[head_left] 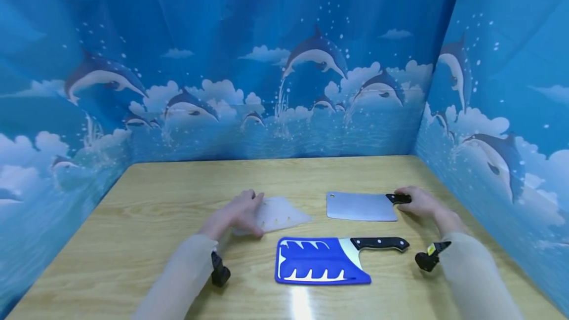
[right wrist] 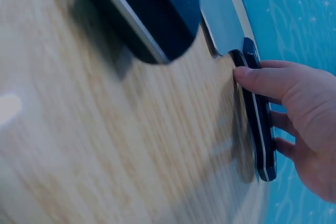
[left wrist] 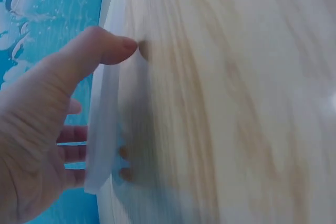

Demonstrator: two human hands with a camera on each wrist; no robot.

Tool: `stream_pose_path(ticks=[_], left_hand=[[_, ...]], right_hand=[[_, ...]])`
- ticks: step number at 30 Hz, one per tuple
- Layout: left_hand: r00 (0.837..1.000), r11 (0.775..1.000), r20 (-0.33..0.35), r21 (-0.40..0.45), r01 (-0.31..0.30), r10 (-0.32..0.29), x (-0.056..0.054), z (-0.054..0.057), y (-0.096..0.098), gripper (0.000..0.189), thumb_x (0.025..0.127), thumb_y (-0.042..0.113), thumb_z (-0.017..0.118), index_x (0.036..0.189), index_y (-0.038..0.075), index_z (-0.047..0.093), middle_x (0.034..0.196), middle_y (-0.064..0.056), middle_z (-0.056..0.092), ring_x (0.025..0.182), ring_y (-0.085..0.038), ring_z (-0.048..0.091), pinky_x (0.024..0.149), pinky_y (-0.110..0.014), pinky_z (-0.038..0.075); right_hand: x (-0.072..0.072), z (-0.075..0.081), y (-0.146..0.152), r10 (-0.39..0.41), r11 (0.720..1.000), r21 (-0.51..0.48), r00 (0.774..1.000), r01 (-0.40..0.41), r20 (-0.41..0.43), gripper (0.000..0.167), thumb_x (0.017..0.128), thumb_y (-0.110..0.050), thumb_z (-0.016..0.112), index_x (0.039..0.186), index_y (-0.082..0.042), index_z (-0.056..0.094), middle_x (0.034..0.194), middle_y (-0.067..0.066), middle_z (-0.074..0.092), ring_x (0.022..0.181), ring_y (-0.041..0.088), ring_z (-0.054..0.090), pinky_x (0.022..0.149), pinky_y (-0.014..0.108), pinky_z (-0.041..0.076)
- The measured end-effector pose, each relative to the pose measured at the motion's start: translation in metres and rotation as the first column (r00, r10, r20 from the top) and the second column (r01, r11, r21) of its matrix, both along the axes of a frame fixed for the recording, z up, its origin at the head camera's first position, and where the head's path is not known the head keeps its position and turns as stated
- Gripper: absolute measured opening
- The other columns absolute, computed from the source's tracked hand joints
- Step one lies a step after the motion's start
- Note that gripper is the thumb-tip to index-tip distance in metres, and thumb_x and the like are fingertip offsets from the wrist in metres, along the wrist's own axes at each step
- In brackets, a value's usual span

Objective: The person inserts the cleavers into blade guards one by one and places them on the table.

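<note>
My left hand (head_left: pixel 243 213) grips the left end of a flat, translucent white blade cover (head_left: pixel 284 214) with small studs along it. In the left wrist view, the thumb is at the near edge of the cover (left wrist: pixel 102 129) and the fingers reach the other side. On the right, my right hand (head_left: pixel 418 201) holds the black handle of a metal cleaver (head_left: pixel 360 206), whose blade points left. The right wrist view has the thumb and fingers on either side of that handle (right wrist: pixel 257 124). Closer to me lies a second cleaver with a black handle (head_left: pixel 378 243), its blade inside a blue cover (head_left: pixel 311 260).
All of these lie on a wood-grain table (head_left: pixel 178 186). A blue curtain printed with dolphins (head_left: pixel 249 23) stands along the table's back and sides. Black wrist cameras are strapped to both forearms, the right one (head_left: pixel 428 258) near the sheathed cleaver's handle.
</note>
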State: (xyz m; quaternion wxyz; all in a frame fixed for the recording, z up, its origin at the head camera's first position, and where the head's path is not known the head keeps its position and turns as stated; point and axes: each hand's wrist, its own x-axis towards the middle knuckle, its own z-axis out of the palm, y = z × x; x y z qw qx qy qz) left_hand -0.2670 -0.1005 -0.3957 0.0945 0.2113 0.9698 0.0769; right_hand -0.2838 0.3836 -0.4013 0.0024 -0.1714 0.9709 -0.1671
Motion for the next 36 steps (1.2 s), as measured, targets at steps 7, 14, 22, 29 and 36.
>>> stream_pose_path(ticks=[7,14,22,29,36], left_hand=[[0.991,0.996,-0.124,0.086,-0.038,0.049,0.010,-0.002,-0.028,0.123,0.047,0.042,0.085,0.143,-0.005,0.024,0.119,-0.021,0.042,0.102,-0.028,0.042,0.087,-0.038,0.043],[0.973,0.992,-0.227,0.125,-0.024,0.052,0.023,0.005,-0.048,0.123,0.048,0.042,0.084,0.141,-0.011,0.023,0.118,-0.026,0.039,0.102,-0.033,0.041,0.086,-0.044,0.043],[0.910,0.994,-0.414,0.109,0.023,0.024,0.033,0.004,-0.060,0.114,0.046,0.046,0.083,0.131,-0.012,0.036,0.114,-0.027,0.041,0.102,-0.038,0.041,0.084,-0.049,0.042],[0.877,0.993,-0.474,0.030,0.113,-0.086,0.041,0.010,-0.058,0.114,0.046,0.050,0.082,0.131,-0.012,0.037,0.121,-0.026,0.046,0.109,-0.039,0.044,0.092,-0.050,0.039],[0.872,0.977,-0.443,-0.044,0.209,-0.206,0.056,0.019,-0.045,0.115,0.046,0.052,0.080,0.134,-0.007,0.035,0.123,-0.021,0.046,0.110,-0.036,0.044,0.090,-0.050,0.041]], right_hand=[[-0.004,-0.002,-0.002,0.027,0.997,0.079,1.000,-0.025,-0.014,0.034,0.080,-0.015,0.069,0.108,0.004,0.064,0.096,0.022,0.059,0.089,0.038,0.055,0.077,0.052,0.044],[0.005,0.002,-0.007,0.098,0.989,0.122,0.993,-0.089,-0.067,0.024,0.077,-0.013,0.071,0.094,0.004,0.066,0.086,0.011,0.063,0.082,0.031,0.059,0.075,0.048,0.047],[0.024,0.010,-0.019,0.035,0.999,-0.011,0.990,-0.037,-0.136,0.023,0.073,-0.008,0.070,0.093,0.002,0.062,0.085,0.009,0.063,0.078,0.026,0.059,0.070,0.044,0.048],[0.044,0.022,-0.035,0.004,0.998,-0.064,0.984,-0.016,-0.178,0.027,0.078,-0.013,0.070,0.100,-0.001,0.062,0.086,0.008,0.064,0.075,0.023,0.060,0.064,0.040,0.047],[0.066,0.032,-0.059,0.050,0.993,-0.091,0.980,-0.068,-0.190,0.039,0.080,-0.023,0.072,0.111,0.000,0.064,0.098,0.016,0.066,0.084,0.029,0.062,0.069,0.043,0.050]])
